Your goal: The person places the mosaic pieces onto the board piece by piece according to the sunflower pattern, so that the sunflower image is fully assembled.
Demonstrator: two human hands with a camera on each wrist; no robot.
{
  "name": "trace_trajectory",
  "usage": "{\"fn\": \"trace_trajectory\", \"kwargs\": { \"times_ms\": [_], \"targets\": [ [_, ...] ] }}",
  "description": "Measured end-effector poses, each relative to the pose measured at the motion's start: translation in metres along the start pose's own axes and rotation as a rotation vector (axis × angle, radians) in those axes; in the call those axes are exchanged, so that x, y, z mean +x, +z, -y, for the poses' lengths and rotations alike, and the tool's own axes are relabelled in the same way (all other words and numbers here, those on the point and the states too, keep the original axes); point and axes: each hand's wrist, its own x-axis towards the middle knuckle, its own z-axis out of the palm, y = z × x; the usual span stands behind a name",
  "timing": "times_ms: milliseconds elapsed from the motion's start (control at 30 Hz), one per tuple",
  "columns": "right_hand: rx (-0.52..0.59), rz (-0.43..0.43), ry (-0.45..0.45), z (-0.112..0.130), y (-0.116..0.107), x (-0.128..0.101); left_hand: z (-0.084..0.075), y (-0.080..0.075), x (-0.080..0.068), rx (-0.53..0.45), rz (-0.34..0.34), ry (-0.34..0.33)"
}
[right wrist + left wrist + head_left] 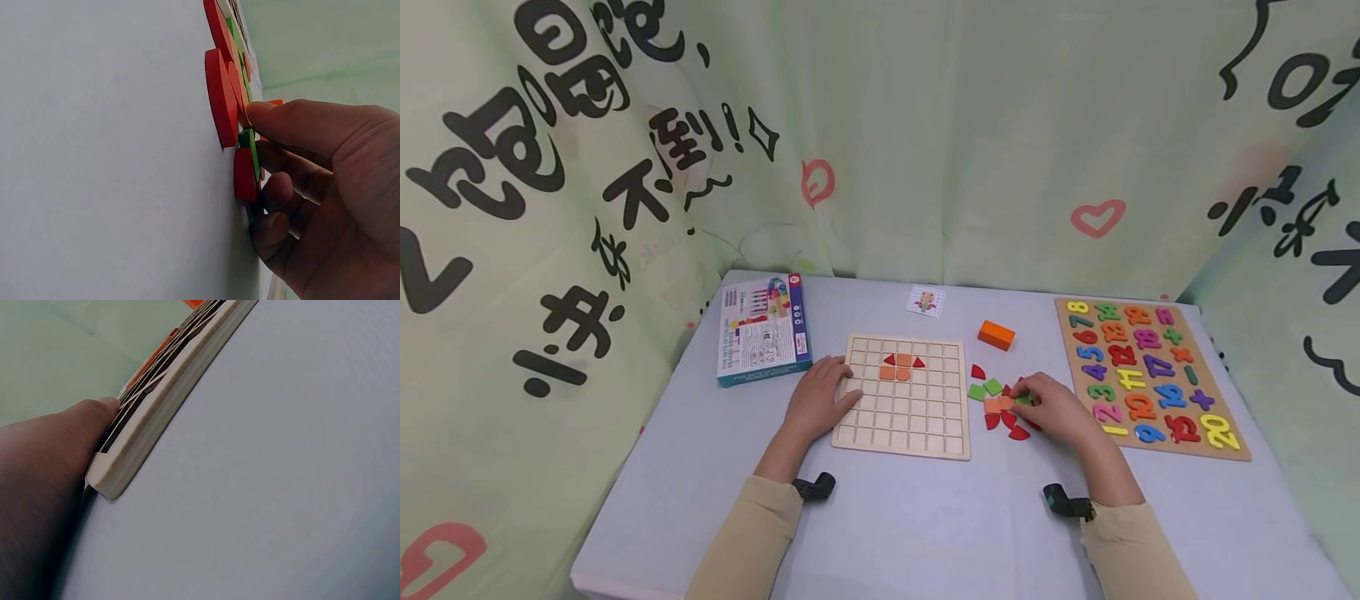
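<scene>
A pale wooden grid board (898, 417) lies on the table; near its top, orange squares (887, 373) and red pieces (918, 362) sit in several cells. At the board's left edge rests my left hand (816, 396), its thumb (100, 412) on the rim in the left wrist view. My right hand (1056, 408) is down at a loose pile of red, green and orange pieces to the board's right. In the right wrist view, the thumb meets an orange piece, with bent fingers beside a green piece (250, 150) and a red piece (245, 175); I cannot tell whether one is pinched.
A boxed set (763, 329) lies at the back left. Behind the grid board are a small picture card (926, 301) and an orange block (996, 335). At the right lies a number puzzle board (1225, 450). Curtains stand along the table's back and sides.
</scene>
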Motion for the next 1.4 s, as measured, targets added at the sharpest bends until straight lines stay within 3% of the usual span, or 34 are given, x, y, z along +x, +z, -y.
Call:
{"fn": "trace_trajectory", "kwargs": {
  "times_ms": [467,933,1400],
  "targets": [
    [-0.026,0.017,0.0,0.0,0.003,0.002,0.001,0.0,0.001,0.0,-0.003,0.002],
    [-0.049,-0.028,-0.023,0.001,-0.001,0.001,0.001,0.0,0.0,-0.001,-0.02,0.023],
    [-0.007,-0.01,-0.084,0.045,-0.003,0.012,0.0,-0.001,0.0,-0.003,-0.022,0.029]
  ]
}}
